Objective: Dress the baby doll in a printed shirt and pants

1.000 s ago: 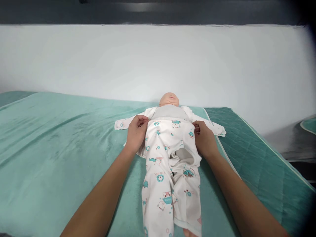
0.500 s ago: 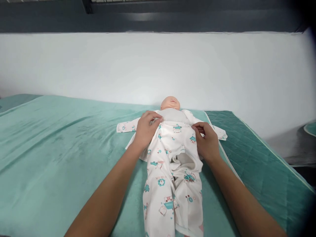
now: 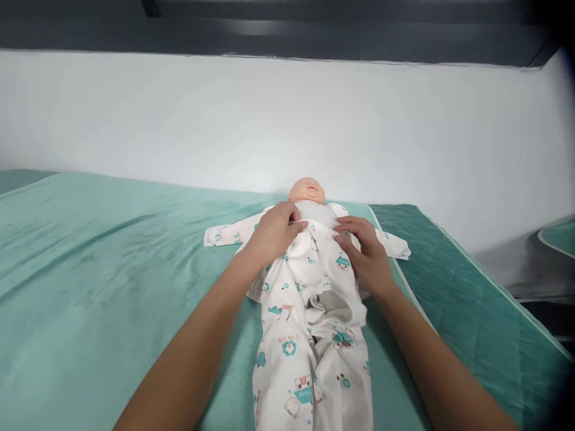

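Observation:
A baby doll (image 3: 307,190) lies on its back, head toward the wall, dressed in a white printed top (image 3: 233,232) with its sleeves spread out. White printed pants (image 3: 283,311) cover its legs and reach up over the belly, with an opening at the crotch. My left hand (image 3: 276,232) pinches the waistband at its left side, thumb and fingers close together. On the right side of the waistband lies my right hand (image 3: 365,250), its thumb and fingers bent on the cloth at the edge.
A light green sheet (image 3: 112,287) lies under the doll. To the right is a darker green quilted mat (image 3: 467,287). A white wall (image 3: 269,120) stands behind, with a dark beam (image 3: 314,30) above it.
Both hands have moved inward along the waistband, closer together. The waistband is now bunched and narrower at the belly. The view has shifted slightly.

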Motion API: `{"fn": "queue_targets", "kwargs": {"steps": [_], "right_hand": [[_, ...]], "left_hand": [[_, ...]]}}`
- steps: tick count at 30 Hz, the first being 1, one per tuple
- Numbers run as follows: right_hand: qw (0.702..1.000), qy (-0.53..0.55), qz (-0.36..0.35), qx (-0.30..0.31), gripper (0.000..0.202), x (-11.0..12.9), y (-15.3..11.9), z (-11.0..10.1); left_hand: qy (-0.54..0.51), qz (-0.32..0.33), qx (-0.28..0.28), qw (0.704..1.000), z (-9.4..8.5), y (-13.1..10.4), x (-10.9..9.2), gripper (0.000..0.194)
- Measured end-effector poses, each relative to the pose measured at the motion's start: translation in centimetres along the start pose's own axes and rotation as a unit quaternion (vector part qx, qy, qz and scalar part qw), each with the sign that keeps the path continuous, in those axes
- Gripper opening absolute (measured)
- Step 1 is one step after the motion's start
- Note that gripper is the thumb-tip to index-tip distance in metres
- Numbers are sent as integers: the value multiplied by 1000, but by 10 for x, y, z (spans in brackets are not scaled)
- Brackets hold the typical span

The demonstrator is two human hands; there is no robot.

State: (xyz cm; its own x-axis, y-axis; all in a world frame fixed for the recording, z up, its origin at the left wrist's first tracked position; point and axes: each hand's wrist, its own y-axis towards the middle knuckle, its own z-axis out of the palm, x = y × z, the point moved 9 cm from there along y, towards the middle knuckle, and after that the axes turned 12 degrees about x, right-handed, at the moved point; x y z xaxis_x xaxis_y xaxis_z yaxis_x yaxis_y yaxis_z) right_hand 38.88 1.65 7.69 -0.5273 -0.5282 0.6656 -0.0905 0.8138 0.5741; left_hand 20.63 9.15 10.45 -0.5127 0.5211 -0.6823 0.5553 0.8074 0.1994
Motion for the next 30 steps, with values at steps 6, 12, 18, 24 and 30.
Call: {"fn": "queue_targets", "kwargs": {"steps": [6,12,18,24,30], "right_hand": [[996,66,32,53,15,-10,14,11],[987,75,89,113,20,-18,41,21],[975,47,96,194,37,-21,63,30],[949,114,117,269,42,-25,54,29],[941,181,154,243,37,-45,50,29]], "left_hand": [[-132,-38,-48,989,0,8,35,18],[-152,-13,-81,985,-1,11,46,16],[-135,-15,-105,985,-2,13,53,16],[-109,2,-134,985,-5,10,50,16],[-48,13,-125,991,-2,5,41,14]]}}
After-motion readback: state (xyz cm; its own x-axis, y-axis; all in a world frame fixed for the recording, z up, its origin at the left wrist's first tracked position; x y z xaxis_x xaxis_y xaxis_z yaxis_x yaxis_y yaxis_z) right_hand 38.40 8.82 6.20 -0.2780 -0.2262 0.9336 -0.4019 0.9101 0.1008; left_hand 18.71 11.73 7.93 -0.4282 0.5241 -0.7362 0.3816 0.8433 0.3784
